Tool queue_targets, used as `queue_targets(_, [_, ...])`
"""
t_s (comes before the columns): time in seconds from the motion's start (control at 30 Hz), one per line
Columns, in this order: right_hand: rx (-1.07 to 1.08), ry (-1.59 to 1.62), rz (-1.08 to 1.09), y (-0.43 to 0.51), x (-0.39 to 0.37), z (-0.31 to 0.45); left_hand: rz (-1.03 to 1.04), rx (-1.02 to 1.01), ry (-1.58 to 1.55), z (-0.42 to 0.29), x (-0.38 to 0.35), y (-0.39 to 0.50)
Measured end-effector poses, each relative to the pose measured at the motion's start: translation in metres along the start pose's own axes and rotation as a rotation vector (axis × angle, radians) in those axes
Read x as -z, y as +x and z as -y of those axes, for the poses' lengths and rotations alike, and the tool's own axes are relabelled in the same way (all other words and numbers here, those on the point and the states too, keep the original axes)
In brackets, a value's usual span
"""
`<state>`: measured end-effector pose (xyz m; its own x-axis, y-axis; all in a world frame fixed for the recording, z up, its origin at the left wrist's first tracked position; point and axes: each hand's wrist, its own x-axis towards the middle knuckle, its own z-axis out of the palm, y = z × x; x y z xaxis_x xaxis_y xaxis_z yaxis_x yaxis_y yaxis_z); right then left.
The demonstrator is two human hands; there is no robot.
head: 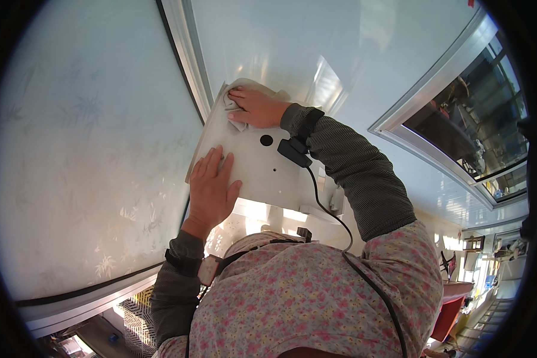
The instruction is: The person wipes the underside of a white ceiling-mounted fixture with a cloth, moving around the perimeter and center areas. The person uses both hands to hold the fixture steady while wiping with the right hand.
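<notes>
My right hand (260, 105) presses a pale, crumpled cloth (238, 125) against the far part of a white flat-topped panel (250, 179). Part of the cloth is bunched beyond the fingers, and some of it is hidden under the palm. My left hand (211, 185) rests flat on the panel's near left side, fingers spread, with nothing held. A small dark spot beside its fingertips is partly covered. Between the hands and to the right, the panel has a round black hole (266, 140) and a much smaller dark hole (274, 170).
A frosted glass panel (85, 152) with leaf patterns stands close on the left. Behind is a glossy pale wall (273, 40), with a metal-framed window (474, 121) at right. A black cable (320, 197) runs from a device (294, 152) on my right wrist.
</notes>
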<state>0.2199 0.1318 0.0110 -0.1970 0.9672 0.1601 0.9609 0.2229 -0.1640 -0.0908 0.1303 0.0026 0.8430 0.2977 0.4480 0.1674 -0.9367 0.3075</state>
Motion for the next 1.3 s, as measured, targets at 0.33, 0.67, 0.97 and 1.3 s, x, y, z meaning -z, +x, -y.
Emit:
queue_targets(0.33, [-0.279, 0.2, 0.112, 0.036, 0.011, 0.021, -0.019, 0.007, 0.004, 0.0, 0.0, -0.004])
queue_targets(0.67, [0.143, 0.343, -0.011, -0.012, 0.007, 0.102, -0.166, 0.066, -0.072, -0.001, -0.014, -0.008])
queue_targets(0.97, [-0.057, 0.021, -0.245, 0.014, -0.012, 0.045, -0.116, 0.033, 0.023, 0.002, -0.014, -0.01])
queue_targets(1.3, [-0.085, -0.069, -0.114, 0.019, -0.006, 0.05, -0.211, 0.111, -0.043, -0.005, -0.018, -0.016])
